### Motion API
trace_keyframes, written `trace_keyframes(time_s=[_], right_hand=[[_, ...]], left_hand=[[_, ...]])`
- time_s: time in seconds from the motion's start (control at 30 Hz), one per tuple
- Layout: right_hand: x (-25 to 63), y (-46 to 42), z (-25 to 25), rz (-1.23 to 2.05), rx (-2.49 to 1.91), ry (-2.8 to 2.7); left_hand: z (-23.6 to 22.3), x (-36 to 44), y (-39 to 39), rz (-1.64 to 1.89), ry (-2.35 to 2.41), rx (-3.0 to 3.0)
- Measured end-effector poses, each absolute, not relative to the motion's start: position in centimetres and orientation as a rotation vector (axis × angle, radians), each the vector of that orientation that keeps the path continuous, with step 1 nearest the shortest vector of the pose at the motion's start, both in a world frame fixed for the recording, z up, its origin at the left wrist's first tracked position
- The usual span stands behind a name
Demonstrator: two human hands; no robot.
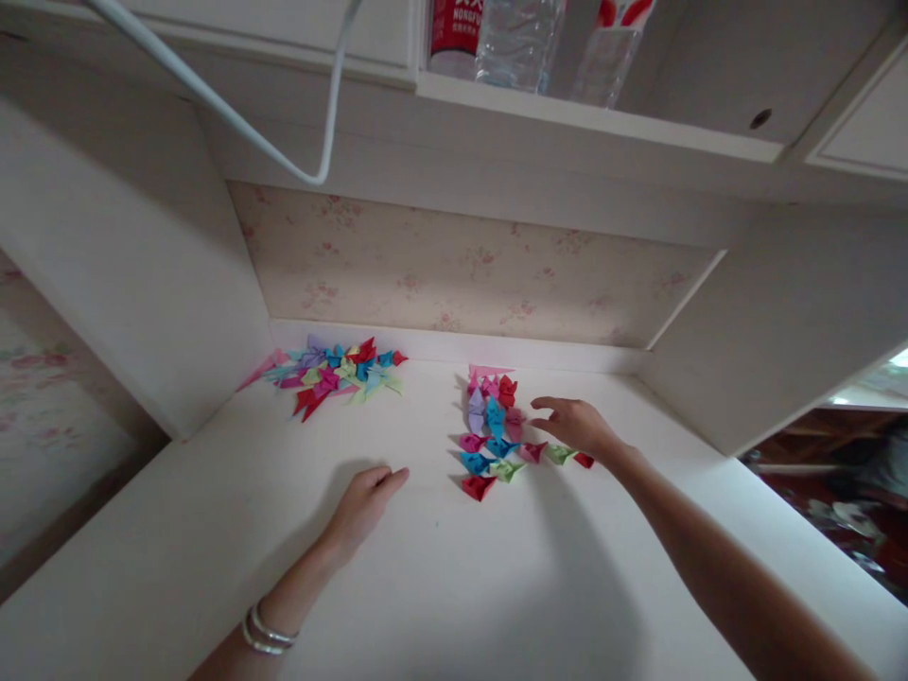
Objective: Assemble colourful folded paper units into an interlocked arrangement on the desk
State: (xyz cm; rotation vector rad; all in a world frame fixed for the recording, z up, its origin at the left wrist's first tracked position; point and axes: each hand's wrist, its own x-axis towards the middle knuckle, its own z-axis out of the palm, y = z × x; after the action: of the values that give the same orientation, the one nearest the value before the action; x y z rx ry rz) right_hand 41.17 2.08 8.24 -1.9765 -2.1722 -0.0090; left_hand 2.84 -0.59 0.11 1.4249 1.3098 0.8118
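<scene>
My right hand (578, 426) reaches in from the right, thumb and forefinger apart with nothing between them. Just left of its fingertips lies a dusky pink origami piece (515, 423), beside a blue origami piece (495, 416) and a lilac one (476, 412). Rough rows of more folded paper run below, among them a red piece (479, 487) at the front. My left hand (365, 506) is closed, its thumb resting along curled fingers; no paper shows in it. Beyond that hand, a loose heap of origami pieces (326, 380) lies in several colours.
The white desktop (426, 586) meets a back wall with floral paper (426, 260) and side panels (752, 312). Overhead, a shelf (602, 118) holds clear plastic bottles (521, 43). A white bent tube (234, 118) hangs at upper left.
</scene>
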Motion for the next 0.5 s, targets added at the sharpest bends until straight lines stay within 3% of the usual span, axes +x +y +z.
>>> trace_keyframes(time_s=[0.17,0.37,0.5], right_hand=[[39.9,-2.0,8.3,0.119,-1.779,-1.792],[33.2,-7.6,3.6,0.830,-1.587,-1.658],[28.9,-9.7,0.9,1.031,-1.477,-1.722]], left_hand=[[0.5,3.0,-0.7,0.810,1.334,1.432],[0.9,3.2,-1.0,0.821,1.365,1.427],[0.6,3.4,-1.4,0.859,1.405,1.482]])
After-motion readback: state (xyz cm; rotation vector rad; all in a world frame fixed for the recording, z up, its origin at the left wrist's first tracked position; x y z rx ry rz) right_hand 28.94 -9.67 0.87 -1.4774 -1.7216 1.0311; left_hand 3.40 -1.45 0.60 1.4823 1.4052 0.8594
